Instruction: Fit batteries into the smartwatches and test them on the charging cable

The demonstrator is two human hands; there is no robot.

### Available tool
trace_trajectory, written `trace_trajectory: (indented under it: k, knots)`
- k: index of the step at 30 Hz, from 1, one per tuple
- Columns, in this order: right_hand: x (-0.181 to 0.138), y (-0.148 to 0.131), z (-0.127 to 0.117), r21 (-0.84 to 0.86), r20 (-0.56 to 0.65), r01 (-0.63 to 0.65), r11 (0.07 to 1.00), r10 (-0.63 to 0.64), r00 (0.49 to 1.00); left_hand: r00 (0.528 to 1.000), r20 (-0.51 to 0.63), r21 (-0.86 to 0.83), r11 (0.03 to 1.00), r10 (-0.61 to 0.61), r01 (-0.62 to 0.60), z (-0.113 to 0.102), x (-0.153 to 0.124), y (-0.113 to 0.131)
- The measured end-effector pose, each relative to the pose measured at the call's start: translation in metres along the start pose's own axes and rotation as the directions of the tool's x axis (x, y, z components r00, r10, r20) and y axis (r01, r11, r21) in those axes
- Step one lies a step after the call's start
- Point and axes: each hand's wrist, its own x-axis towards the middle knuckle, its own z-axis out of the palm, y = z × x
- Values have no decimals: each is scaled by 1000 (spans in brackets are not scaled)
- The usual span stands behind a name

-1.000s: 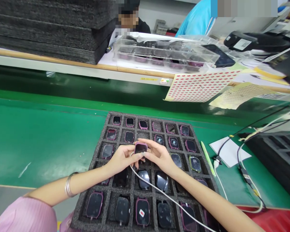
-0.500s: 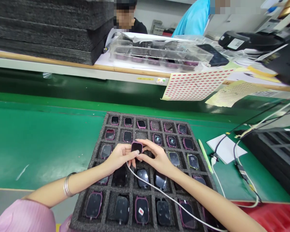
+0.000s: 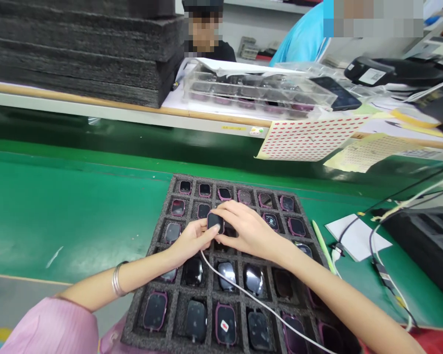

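Note:
Over the foam tray, both hands hold a small smartwatch with a dark screen and no strap. My left hand pinches its lower left side, thumb on the screen's lower edge. Closed on its right side and top edge, my right hand has the fingers curled over. A white cable runs from beneath my left hand down to the right; whether it joins the watch is hidden. Several purple and black watches, such as one with a red arrow sticker, lie in the tray's compartments below.
The tray sits on a green table. To its right are a green pen, white paper, cables and another black tray. A shelf behind holds stacked black foam and clear plastic trays. Two people are beyond.
The camera view has shifted, so the tray and shelf appear farther right and slightly lower. My right hand has moved up and left over the watch, covering compartments that showed before.

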Motion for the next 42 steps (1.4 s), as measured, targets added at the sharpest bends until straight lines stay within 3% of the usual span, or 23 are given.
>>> trace_trajectory:
  k: [3, 6, 8, 11, 15, 18, 23, 27, 29, 35, 42]
  knots:
    - [33, 5, -15, 74, 24, 39, 996, -41, 999, 999, -5, 2, 999, 46, -46, 1, 0, 1]
    - [80, 14, -9, 213, -36, 42, 976, -35, 999, 1000, -1, 7, 1000, -16, 16, 0, 3, -1]
    - [115, 17, 12, 232, -27, 69, 970, -64, 998, 997, 18, -53, 996, -69, 69, -1, 5, -3]
    - [160, 13, 58, 98, 82, 158, 983, -166, 983, 988, 78, -142, 979, -134, 144, -6, 11, -7]
    - [186, 1, 103, -65, 233, 248, 967, -227, 946, 975, 118, -128, 971, -189, 204, -12, 15, -6]
    - [178, 0, 98, -88, 248, 302, 949, -272, 930, 974, 102, -140, 966, -203, 216, -13, 15, -3]
    - [132, 16, 36, -156, 152, 160, 975, -137, 979, 979, 74, -212, 956, -191, 203, -13, 13, -7]
    - [86, 26, 7, -208, 297, 52, 977, 12, 955, 976, 90, -212, 954, -196, 211, -12, 10, -10]
    - [69, 27, 10, -227, 348, 17, 974, 65, 935, 967, 155, -128, 966, -202, 223, -11, 7, -7]
    - [59, 22, 28, -348, 323, -14, 937, 134, 937, 925, 287, -2, 965, -249, 261, -19, 0, 7]
    - [57, 26, 38, -362, 249, -52, 931, 151, 957, 926, 201, 35, 947, -320, 319, -42, -9, 17]
